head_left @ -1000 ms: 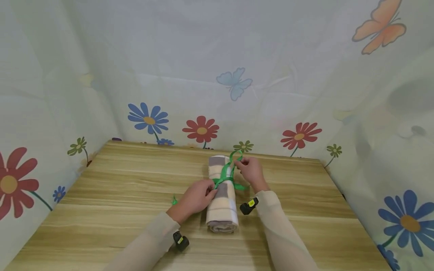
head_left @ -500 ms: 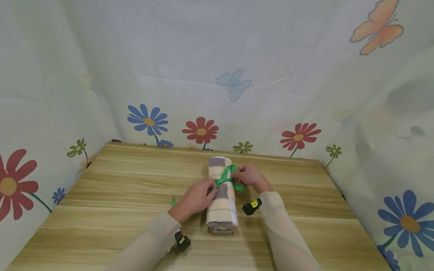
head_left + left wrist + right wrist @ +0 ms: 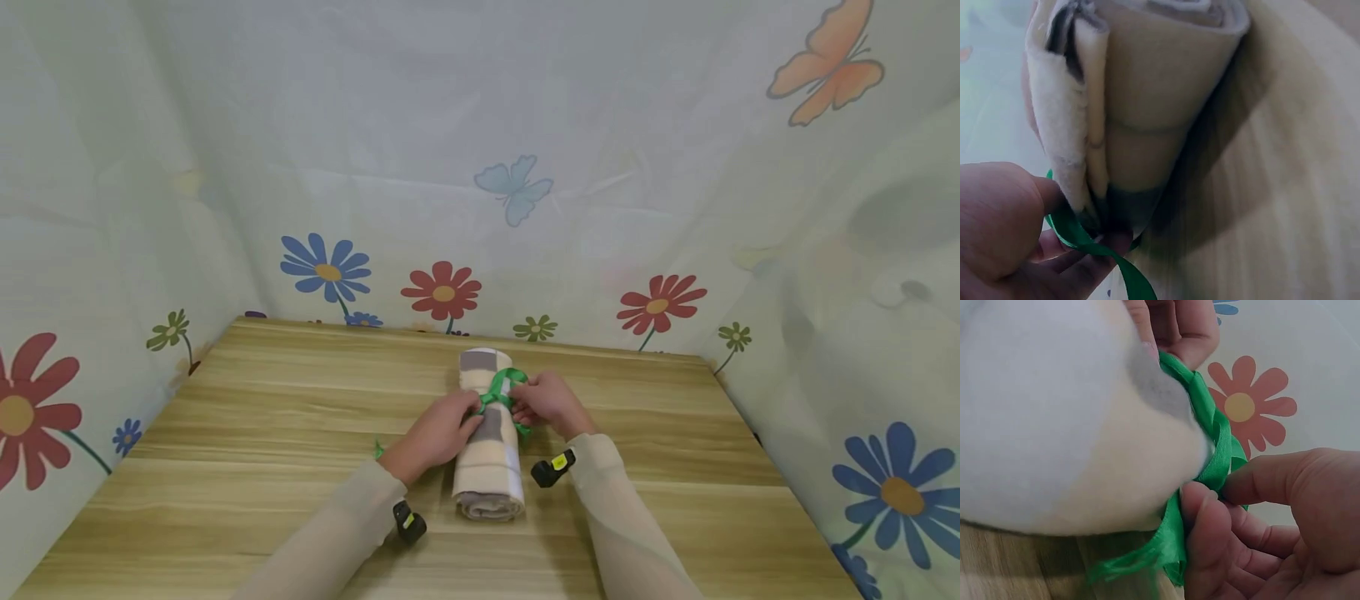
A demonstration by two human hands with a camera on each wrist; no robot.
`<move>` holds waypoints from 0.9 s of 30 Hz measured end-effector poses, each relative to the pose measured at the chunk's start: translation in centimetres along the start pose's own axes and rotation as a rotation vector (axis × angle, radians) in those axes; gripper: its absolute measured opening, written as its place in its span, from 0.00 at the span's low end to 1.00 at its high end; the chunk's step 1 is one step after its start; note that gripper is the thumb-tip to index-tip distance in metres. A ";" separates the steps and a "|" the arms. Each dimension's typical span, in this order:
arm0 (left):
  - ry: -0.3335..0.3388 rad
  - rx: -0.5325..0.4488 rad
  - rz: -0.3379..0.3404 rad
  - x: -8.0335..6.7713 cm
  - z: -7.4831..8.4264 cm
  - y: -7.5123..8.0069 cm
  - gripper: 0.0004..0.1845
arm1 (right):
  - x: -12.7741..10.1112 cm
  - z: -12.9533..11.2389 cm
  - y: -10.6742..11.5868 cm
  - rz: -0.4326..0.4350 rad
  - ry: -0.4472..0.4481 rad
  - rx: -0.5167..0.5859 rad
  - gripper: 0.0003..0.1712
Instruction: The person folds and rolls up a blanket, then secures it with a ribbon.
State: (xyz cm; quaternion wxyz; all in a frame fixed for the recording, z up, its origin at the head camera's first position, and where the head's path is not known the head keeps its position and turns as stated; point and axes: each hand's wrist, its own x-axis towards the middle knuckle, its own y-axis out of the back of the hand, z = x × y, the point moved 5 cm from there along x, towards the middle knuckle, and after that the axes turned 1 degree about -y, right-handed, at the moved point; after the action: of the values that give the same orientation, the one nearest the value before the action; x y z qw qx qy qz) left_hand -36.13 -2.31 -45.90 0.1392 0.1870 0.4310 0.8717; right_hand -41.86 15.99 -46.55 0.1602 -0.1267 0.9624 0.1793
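Observation:
A rolled cloth (image 3: 489,467) with cream, white and grey checks lies lengthwise on the wooden table. Around its middle runs a green ribbon (image 3: 498,390), with a loop standing up on top. My left hand (image 3: 442,429) is at the roll's left side and pinches the ribbon between thumb and fingers; a ribbon end hangs past the fingers in the left wrist view. On the other side my right hand (image 3: 1260,519) pinches the ribbon close against the cloth. A frayed ribbon tail (image 3: 1141,559) dangles beneath the right fingers.
The wooden table (image 3: 300,400) has a back edge against a white curtain (image 3: 375,125) printed with flowers and butterflies. Similar curtain walls rise left and right. Each sleeve carries a small black wrist camera (image 3: 553,468).
My right hand has come down and toward me, from holding the ribbon up beyond the roll to the knot area at its right side. The left hand has stayed nearly in place.

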 end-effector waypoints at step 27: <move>-0.002 -0.043 -0.006 -1.4 -0.4 0.2 0.06 | -0.1 -1.7 6.7 0.441 0.294 0.168 0.18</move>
State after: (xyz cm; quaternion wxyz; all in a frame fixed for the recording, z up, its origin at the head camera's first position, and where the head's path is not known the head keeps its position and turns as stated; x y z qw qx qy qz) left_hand -35.05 -3.26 -46.27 0.1463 0.1837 0.4125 0.8802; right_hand -44.20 21.40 -42.94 -0.0140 0.0748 0.9911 0.1090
